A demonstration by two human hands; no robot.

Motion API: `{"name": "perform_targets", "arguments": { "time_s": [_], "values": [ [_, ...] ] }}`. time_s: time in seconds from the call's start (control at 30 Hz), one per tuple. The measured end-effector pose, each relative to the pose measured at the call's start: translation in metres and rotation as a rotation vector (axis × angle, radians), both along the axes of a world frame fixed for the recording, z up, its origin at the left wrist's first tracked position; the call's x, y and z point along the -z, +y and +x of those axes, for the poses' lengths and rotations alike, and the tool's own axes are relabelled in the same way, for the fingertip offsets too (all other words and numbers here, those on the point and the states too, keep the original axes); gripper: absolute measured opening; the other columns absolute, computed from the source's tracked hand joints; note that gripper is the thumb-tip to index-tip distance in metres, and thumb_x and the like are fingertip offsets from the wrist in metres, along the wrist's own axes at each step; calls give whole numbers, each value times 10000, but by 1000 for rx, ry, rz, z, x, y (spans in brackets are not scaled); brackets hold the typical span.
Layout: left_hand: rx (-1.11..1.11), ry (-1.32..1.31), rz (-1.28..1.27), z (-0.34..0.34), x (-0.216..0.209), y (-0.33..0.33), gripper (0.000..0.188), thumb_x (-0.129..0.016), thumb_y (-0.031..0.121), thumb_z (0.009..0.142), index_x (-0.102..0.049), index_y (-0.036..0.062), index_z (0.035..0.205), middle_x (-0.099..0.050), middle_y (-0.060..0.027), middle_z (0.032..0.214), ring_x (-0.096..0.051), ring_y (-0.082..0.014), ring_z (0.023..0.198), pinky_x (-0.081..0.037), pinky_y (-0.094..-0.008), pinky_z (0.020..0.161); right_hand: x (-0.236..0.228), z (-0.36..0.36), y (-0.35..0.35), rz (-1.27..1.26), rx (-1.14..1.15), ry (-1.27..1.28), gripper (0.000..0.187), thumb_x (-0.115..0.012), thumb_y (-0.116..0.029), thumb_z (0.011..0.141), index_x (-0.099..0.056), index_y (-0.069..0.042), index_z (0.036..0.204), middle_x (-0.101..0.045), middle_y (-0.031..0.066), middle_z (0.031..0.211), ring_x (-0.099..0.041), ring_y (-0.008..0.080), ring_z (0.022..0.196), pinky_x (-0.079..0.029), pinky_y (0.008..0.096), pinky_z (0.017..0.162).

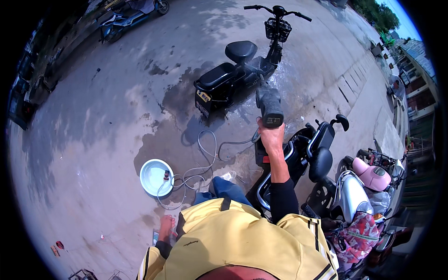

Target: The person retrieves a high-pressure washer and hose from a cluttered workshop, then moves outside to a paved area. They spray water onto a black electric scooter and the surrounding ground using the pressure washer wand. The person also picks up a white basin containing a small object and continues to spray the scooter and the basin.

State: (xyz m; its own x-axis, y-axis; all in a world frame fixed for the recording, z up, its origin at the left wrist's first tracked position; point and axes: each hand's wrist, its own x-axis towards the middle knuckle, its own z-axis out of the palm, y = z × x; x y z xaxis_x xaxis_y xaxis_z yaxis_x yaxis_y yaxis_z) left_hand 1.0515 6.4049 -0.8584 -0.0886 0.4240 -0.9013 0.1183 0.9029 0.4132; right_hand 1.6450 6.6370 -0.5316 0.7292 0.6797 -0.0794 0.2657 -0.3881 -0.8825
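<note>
My right hand grips the handle of a dark cordless pressure washer gun, held out ahead of me. Its nozzle points at a black electric scooter with a front basket, and spray spreads around the scooter's middle. A grey hose loops from the gun down into a pale blue basin holding water. The hose's dark end fitting lies inside the basin. My left hand hangs low at my side, fingers loosely bent and apart. A small pale flat item shows beside it, partly hidden.
Another black scooter stands close under my right arm. Farther right are a white scooter and a pink one. Wet concrete surrounds the washed scooter. A blue scooter is parked at the far left.
</note>
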Motion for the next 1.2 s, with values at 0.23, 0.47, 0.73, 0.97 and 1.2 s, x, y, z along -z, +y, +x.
{"name": "perform_targets", "arguments": {
  "time_s": [0.23,0.47,0.73,0.97,1.2],
  "values": [
    [396,123,270,-60,31,-108,177,-546,181,916,-679,63,916,-659,-113,786,-653,-238,714,-540,-407,652,-28,-8,22,286,-96,269,93,-719,22,810,-685,-10,890,-623,37,713,-583,151,549,-456,326,539],
    [985,556,813,-73,50,-136,269,-523,261,892,-693,53,913,-647,-148,761,-656,-287,768,-529,-484,762,-52,-5,47,253,-103,238,75,-724,7,806,-666,-22,844,-614,37,707,-577,151,557,-451,330,537],
    [-76,33,161,-3,-3,-81,153,-558,148,910,-509,159,766,-552,-21,699,-542,-168,582,-433,-353,460,-46,33,78,318,-85,303,63,-699,22,813,-659,-25,822,-590,28,689,-553,154,545,-447,334,530],
    [151,94,292,28,14,-122,93,-546,149,925,-611,139,859,-598,-26,740,-588,-172,643,-485,-342,509,-32,68,106,285,-187,256,72,-727,-17,805,-716,-25,876,-636,36,663,-591,151,515,-443,320,504],
    [70,65,232,61,25,-116,92,-558,146,925,-632,122,875,-609,-19,750,-593,-160,657,-490,-334,531,-28,104,101,110,-329,0,184,-757,-89,802,-730,-8,965,-662,65,685,-635,172,575,-499,355,594]
  ]
}}
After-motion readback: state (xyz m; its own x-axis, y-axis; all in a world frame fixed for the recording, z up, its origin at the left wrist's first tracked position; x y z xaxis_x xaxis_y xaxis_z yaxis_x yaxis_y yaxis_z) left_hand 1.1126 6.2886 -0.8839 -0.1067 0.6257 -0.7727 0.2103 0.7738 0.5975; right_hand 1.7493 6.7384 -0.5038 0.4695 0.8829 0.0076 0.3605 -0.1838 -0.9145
